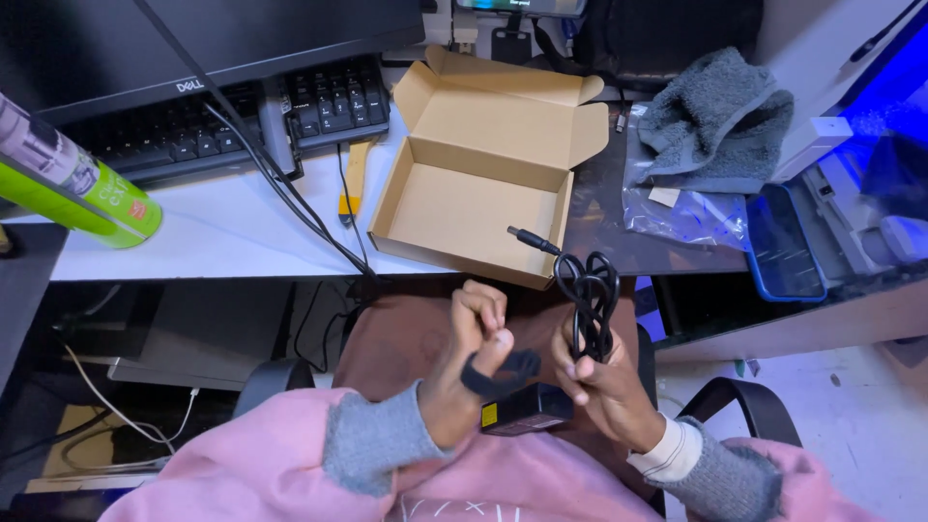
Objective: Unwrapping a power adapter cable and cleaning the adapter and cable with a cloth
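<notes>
From the head camera, your left hand [471, 360] is curled closed above your lap, with a black strap [503, 373] wrapped across its thumb and fingers. Just beside it, your right hand [597, 382] pinches a bundle of looped black power cable [587, 298], fingers pressed together around the coils. The cable's barrel plug [530, 239] sticks out to the left, over the front edge of the open brown cardboard box [474, 184]. Between your two hands, low against your pink sweatshirt, sits the black rectangular power adapter [527, 410] with a small yellow label. The box lies empty on the white desk [222, 227], near a black keyboard [242, 121]. A grey folded towel [720, 116] and a blue-cased phone [785, 244] lie to the right.
</notes>
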